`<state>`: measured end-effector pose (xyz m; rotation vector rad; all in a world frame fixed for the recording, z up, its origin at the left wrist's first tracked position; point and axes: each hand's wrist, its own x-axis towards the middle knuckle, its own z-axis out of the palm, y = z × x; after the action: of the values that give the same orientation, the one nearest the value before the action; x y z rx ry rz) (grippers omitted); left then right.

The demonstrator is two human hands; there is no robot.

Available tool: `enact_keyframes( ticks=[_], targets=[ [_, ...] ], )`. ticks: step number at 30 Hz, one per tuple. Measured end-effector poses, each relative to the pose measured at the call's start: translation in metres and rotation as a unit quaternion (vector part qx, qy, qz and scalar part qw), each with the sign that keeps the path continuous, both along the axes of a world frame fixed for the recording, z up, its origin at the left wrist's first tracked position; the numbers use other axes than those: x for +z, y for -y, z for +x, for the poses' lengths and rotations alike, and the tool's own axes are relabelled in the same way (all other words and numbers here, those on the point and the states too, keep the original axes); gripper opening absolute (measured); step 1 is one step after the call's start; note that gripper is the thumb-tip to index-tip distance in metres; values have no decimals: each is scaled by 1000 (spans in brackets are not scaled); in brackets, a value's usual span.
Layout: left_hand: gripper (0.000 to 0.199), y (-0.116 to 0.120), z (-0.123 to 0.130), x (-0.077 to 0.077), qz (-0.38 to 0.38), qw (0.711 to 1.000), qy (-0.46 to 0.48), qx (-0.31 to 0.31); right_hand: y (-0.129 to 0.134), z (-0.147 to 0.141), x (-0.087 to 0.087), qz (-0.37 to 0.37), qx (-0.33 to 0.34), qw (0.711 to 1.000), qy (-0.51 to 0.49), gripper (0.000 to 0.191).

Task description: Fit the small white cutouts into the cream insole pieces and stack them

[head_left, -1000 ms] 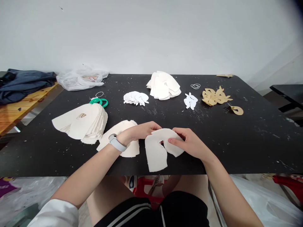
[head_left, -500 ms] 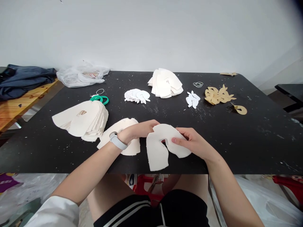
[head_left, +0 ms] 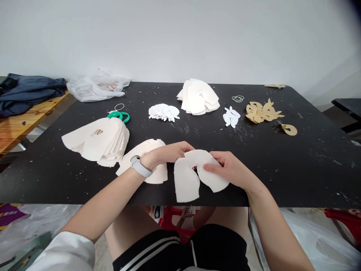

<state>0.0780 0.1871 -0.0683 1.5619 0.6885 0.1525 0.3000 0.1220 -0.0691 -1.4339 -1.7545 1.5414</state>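
Both bare hands pinch an arch-shaped cream fabric cutout (head_left: 186,180) just above the black desk's (head_left: 310,169) front edge: the right hand (head_left: 228,169) has its thumb across the face, and the left hand (head_left: 166,153) grips the upper rim. Under the left wrist lies a second cream cutout (head_left: 158,175), beside a thick stack of cream cutouts (head_left: 104,145), with green-handled scissors (head_left: 118,116) just behind.

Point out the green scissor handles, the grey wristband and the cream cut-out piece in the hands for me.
Green scissor handles (head_left: 114,114): head view, on the top of a finger loop.
Grey wristband (head_left: 138,166): head view, on the middle of the band.
Cream cut-out piece (head_left: 185,184): head view, on its lower left lobe.
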Motion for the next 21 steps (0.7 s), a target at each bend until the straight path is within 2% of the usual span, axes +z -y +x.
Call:
enact_keyframes(
  ticks=[6, 11, 14, 18, 21],
  targets=[
    [6, 1, -1, 0, 24, 1000, -5, 19, 1, 1, 0, -21, -12, 1000, -19, 32],
    [7, 2, -4, 0, 41, 998, -3, 49, 3, 1, 3, 2, -14, 999, -31, 31],
    [8, 2, -5, 0, 31, 998, 9, 45, 3, 1, 3, 3, -9, 999, -39, 32],
    [7, 4, -4, 0, 19, 997, 6, 74, 3, 0, 2, -3, -23, 999, -35, 32],
    [3, 4, -2, 0, 12, 998, 8, 54, 3, 0, 3, -14, -18, 999, -46, 33]
  ],
)
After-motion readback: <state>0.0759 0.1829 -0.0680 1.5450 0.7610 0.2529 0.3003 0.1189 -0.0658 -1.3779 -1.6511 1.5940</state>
